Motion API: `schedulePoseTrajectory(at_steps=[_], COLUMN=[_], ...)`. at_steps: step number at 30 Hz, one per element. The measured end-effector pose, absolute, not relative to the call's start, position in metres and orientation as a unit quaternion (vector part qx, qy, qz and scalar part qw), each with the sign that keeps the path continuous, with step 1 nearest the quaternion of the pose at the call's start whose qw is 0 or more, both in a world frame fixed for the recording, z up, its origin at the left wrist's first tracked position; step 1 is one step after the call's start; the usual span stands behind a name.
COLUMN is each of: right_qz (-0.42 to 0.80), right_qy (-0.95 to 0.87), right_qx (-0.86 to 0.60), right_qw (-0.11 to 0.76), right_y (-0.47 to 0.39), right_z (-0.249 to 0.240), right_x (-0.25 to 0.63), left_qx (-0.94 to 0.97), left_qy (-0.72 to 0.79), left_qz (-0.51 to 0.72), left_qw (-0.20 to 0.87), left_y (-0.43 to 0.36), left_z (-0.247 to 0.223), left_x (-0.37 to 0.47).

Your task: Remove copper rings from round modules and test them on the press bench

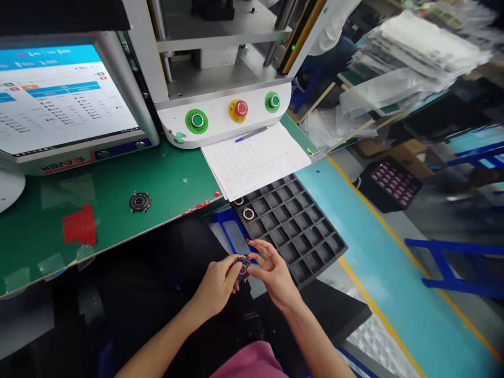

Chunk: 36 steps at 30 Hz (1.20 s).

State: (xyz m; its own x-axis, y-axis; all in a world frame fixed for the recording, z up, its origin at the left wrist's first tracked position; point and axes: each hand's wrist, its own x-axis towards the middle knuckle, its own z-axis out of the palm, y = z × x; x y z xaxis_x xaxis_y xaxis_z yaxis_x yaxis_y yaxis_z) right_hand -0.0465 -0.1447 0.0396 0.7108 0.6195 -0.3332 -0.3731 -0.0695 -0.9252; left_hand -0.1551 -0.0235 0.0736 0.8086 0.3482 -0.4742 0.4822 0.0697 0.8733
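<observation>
Your left grip (218, 285) pinches a round watch part (243, 269); your right grip (275, 274) meets its rim, pinch unclear. This seems close edge handling, next calling for steady support.

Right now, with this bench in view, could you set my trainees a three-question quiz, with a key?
1. What does the left hand hold?
A) the screen
B) a round dark part
C) the black tray
2. True or false: the red button sits between two green buttons.
3. Fill in: the blue pen lies on the ____.

Key: 1. B; 2. True; 3. printed sheets
</observation>
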Motion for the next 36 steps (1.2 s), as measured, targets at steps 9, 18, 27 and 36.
schedulePoseTrajectory(at_steps=[9,18,27,36], right_qz=[0.081,0.014,-0.042,-0.013], right_qy=[-0.231,-0.336,-0.297,-0.289], right_qx=[-0.821,-0.88,-0.927,-0.922], right_qw=[0.516,0.335,0.226,0.256], right_y=[-0.155,-0.152,-0.125,-0.109], right_z=[-0.066,-0.122,-0.111,-0.087], right_x=[0.029,0.025,0.017,0.006], left_qx=[0.678,0.658,0.701,0.727], left_qy=[0.358,0.435,0.411,0.411], left_qz=[-0.052,-0.044,-0.027,0.033], left_qw=[0.64,0.613,0.581,0.549], left_y=[-0.006,0.001,-0.001,0.031], left_z=[0.055,0.051,0.055,0.109], left_x=[-0.163,-0.215,-0.205,-0.217])
